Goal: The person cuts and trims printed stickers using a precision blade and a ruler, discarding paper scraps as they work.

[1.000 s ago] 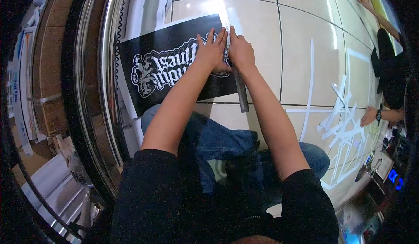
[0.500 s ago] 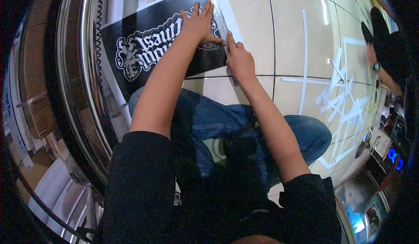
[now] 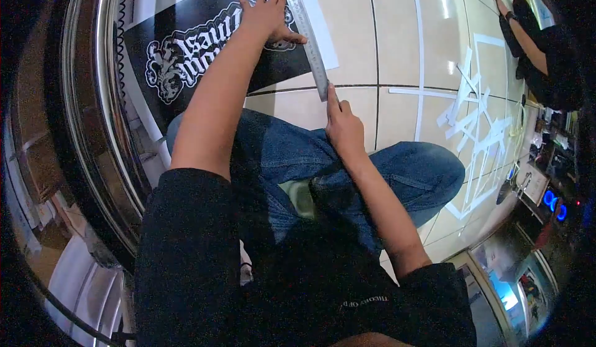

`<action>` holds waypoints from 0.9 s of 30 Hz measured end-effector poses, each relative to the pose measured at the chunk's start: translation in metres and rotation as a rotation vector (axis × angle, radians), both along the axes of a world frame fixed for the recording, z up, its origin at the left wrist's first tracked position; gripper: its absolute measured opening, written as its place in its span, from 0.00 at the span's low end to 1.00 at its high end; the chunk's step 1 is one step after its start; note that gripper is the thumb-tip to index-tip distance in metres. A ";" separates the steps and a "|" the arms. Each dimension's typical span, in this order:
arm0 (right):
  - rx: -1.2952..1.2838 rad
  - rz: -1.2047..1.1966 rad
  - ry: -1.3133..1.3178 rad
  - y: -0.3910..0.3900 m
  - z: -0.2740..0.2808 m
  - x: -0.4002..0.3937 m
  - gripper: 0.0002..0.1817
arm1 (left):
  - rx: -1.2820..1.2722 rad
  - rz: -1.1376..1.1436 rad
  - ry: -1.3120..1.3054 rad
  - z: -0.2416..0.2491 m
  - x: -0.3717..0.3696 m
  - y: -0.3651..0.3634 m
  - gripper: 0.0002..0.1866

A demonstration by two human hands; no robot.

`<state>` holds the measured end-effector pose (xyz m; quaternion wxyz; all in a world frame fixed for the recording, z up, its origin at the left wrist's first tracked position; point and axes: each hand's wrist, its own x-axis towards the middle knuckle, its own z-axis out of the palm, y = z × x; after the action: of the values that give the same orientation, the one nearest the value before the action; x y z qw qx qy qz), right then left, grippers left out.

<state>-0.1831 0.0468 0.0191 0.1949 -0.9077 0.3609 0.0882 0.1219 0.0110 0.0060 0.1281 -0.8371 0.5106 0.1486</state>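
Observation:
A black sheet (image 3: 214, 11) with ornate white lettering lies on the floor in front of me. Along its right edge runs a metal ruler (image 3: 311, 52), over a white margin (image 3: 320, 21). My left hand (image 3: 266, 19) lies spread on the sheet, its thumb reaching the ruler's edge. At the ruler's near end is my right hand (image 3: 346, 128), fingers curled and index finger stretched forward. Whatever it grips is hidden under the fingers.
Cut white strips (image 3: 475, 114) lie in a loose heap on the tiled floor (image 3: 397, 49) to the right. Another person's arm (image 3: 524, 39) is beyond them. A shiny metal rail (image 3: 105, 92) borders the left side. My crossed legs (image 3: 285, 142) are close below the sheet.
My right hand has slid along the ruler toward me, to its near end. The left hand stays pressed on the sheet. The other person's hand has moved farther away from the strips.

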 end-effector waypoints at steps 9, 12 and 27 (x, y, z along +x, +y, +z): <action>-0.091 -0.234 -0.341 -0.063 0.006 0.069 0.39 | -0.022 0.050 0.143 0.013 0.000 -0.001 0.79; -0.158 -0.248 -0.365 -0.104 -0.011 0.109 0.45 | -0.004 0.056 0.165 0.016 0.001 -0.003 0.79; -0.219 -0.733 -0.162 -0.189 -0.003 -0.093 0.53 | -0.039 0.187 0.121 0.017 -0.013 0.012 0.82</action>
<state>-0.2763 -0.1418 0.0156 0.1435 -0.7379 0.6521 -0.0983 0.1091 0.0228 0.0228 0.0663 -0.8729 0.4400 0.1999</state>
